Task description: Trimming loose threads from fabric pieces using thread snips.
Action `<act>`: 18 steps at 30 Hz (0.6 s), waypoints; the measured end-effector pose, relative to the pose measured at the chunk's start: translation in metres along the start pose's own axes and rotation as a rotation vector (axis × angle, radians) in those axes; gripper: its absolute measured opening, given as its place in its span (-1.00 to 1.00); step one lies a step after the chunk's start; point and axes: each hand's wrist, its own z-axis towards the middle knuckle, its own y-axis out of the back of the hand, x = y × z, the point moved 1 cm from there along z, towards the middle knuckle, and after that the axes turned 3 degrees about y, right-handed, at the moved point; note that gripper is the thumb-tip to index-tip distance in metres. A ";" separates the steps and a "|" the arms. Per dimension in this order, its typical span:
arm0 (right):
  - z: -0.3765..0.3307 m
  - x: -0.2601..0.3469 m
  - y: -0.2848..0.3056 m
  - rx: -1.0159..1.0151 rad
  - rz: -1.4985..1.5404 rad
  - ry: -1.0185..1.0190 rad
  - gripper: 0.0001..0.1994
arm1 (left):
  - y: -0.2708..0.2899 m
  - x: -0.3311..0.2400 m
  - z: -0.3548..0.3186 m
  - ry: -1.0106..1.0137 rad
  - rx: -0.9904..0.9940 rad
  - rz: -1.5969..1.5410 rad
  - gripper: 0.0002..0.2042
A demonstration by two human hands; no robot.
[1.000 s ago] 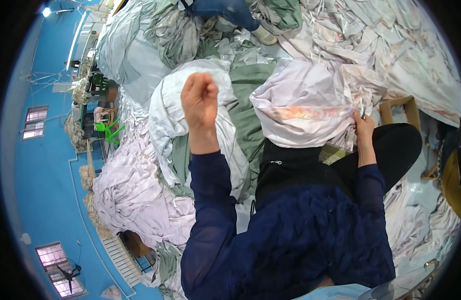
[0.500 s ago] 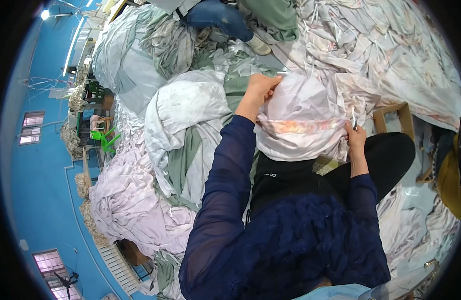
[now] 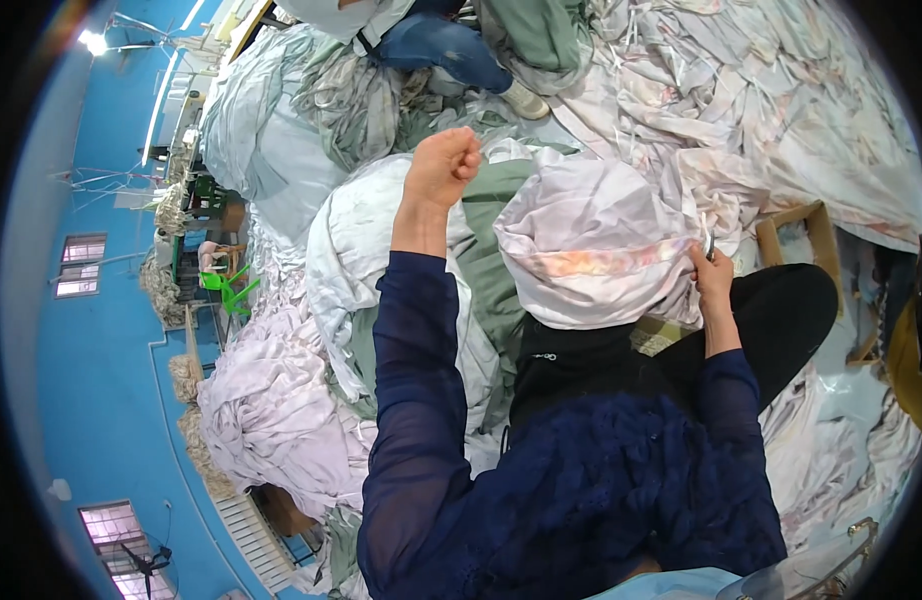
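A bundle of pale pink-white fabric [image 3: 591, 215] with an orange-and-pink patterned band [image 3: 606, 262] lies across my lap. At its right end my right hand [image 3: 714, 280] is closed on the fabric's edge. A small metal tool [image 3: 709, 245], like thread snips, sticks up from the same hand; its full shape is hidden. My left hand [image 3: 443, 168] is up and away to the left, over the white and green cloth [image 3: 366, 215]. Its fingers are curled closed, and whatever they may hold is too small to make out.
Heaps of loose fabric [image 3: 781, 110] surround me. An open cardboard box [image 3: 829, 235] stands by my right knee. Another person's leg in jeans [image 3: 446, 50] is at the far side. A green plastic chair [image 3: 229, 287] stands at the left, near the blue wall [image 3: 111, 390].
My left hand has left the fabric's far-left edge and moved left, fingers closed. The fabric has slumped slightly leftward on my lap. My right hand keeps its hold.
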 end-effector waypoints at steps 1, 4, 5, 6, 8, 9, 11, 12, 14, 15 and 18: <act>0.002 -0.001 0.001 0.006 -0.001 0.013 -0.79 | 0.000 0.001 -0.002 -0.068 -0.012 0.258 -0.88; -0.001 0.003 -0.002 0.016 0.007 0.031 -0.78 | -0.011 0.017 -0.008 -0.139 -0.029 0.456 -0.86; -0.003 0.006 -0.003 0.016 0.013 0.035 -0.78 | -0.012 0.020 -0.009 -0.152 -0.019 0.422 -0.85; -0.004 0.006 -0.001 0.013 0.012 0.035 -0.78 | -0.017 0.022 -0.010 -0.152 -0.017 0.421 -0.85; -0.007 0.007 0.001 0.003 0.014 0.029 -0.77 | -0.025 0.023 -0.011 -0.299 -0.047 0.300 -0.84; -0.007 0.007 0.002 0.002 0.010 0.032 -0.77 | -0.029 0.023 -0.011 -0.300 -0.047 0.295 -0.84; -0.005 0.003 0.003 -0.002 -0.034 0.007 -0.78 | -0.037 0.022 -0.011 -0.261 0.001 0.121 -0.85; -0.004 0.002 0.004 -0.001 -0.038 0.008 -0.78 | -0.039 0.022 -0.010 -0.262 -0.001 0.117 -0.85; -0.002 0.001 0.007 0.038 -0.087 -0.003 -0.74 | -0.043 0.021 -0.010 -0.185 -0.002 0.048 -0.87; -0.001 -0.001 0.008 0.037 -0.092 -0.001 -0.74 | -0.041 0.022 -0.010 -0.185 -0.001 0.043 -0.87; -0.002 0.007 0.002 -0.195 -0.439 0.300 -0.74 | -0.030 0.024 -0.009 -0.258 -0.065 0.422 -0.88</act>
